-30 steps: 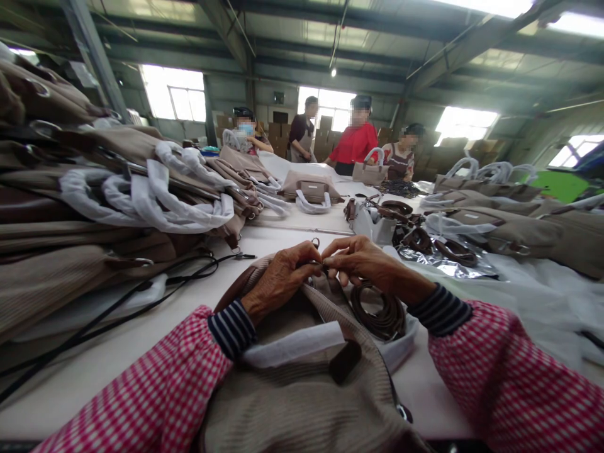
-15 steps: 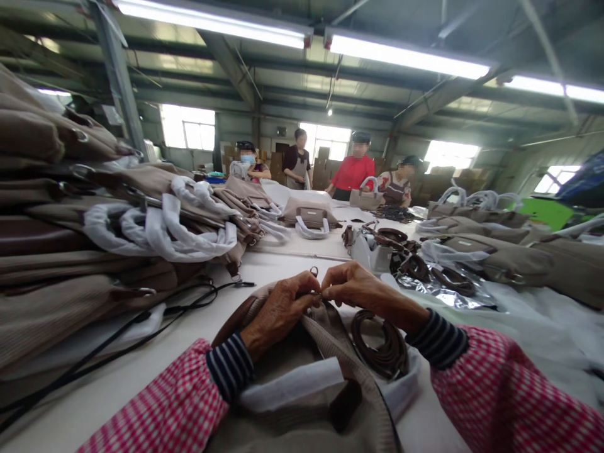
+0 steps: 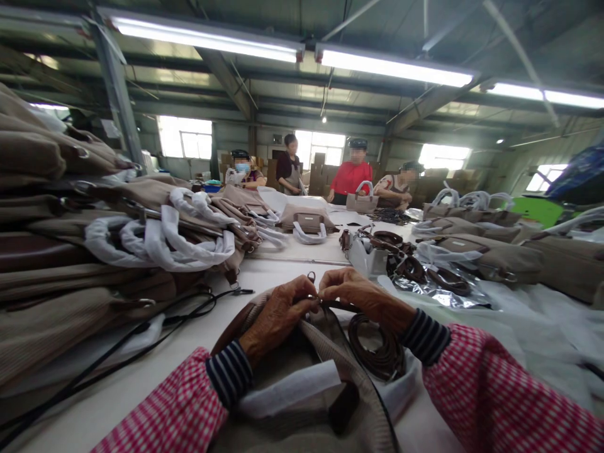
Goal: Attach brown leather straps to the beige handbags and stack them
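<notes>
A taupe ribbed handbag (image 3: 302, 402) lies before me, its dark-trimmed opening facing up. One of its handles (image 3: 290, 389) is wrapped in white padding. My left hand (image 3: 283, 314) pinches the bag's far top end, beside a small metal ring (image 3: 311, 277). Against those fingertips, my right hand (image 3: 363, 296) is closed in a pinch; what it holds is too small and covered to make out. A dark strip passes beneath the right hand toward a coiled brown strap (image 3: 377, 352), which rests against the bag's right side.
Taupe bags (image 3: 155, 182) are piled high at left, near a black cord (image 3: 184, 314). More bags (image 3: 491, 255) lie at right. Brown straps (image 3: 410, 267) and shiny plastic (image 3: 453, 296) sit ahead. Several people work across the white table (image 3: 274, 267).
Both hands stay pinched together at the bag's end. My right hand and forearm have shifted slightly left, and more of the dark strip shows under the hand. The view has tilted slightly.
</notes>
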Demonstrator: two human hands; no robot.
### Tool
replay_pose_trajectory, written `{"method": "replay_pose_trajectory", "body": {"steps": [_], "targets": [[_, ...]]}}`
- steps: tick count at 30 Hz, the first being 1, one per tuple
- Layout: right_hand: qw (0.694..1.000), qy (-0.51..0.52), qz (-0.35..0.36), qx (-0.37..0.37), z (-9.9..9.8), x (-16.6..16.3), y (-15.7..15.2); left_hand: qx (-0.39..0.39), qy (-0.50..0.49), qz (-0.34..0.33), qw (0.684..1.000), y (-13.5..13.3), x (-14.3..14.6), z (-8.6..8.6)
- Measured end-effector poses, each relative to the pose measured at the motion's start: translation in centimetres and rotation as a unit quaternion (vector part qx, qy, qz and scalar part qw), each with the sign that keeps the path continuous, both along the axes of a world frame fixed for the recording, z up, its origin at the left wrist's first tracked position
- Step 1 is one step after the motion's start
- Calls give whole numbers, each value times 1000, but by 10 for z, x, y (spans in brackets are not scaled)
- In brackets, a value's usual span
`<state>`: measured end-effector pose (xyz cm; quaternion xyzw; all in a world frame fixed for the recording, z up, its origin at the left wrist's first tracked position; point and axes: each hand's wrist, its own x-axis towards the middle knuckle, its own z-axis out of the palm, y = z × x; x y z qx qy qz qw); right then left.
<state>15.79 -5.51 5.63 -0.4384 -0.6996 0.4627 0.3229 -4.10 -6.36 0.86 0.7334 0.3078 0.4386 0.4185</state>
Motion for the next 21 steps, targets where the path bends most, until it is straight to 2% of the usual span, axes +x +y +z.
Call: {"method": "replay_pose_trajectory", "body": {"steps": [4, 6, 10, 16, 21], "targets": [[990, 79, -119, 18, -15, -2, 10, -12, 4, 14, 1000, 2, -1, -1], [980, 134, -146, 16, -21, -1, 11, -15, 6, 31, 999, 3, -1, -2], [981, 177, -79, 11, -24, 1, -4, -20, -12, 75, 997, 8, -1, -6], [997, 59, 7, 53, -28, -5, -20, -7, -36, 134, 990, 9, 0, -10], [988, -21, 94, 124, -33, -19, -15, -4, -73, 152, 986, 4, 0, -5]]}}
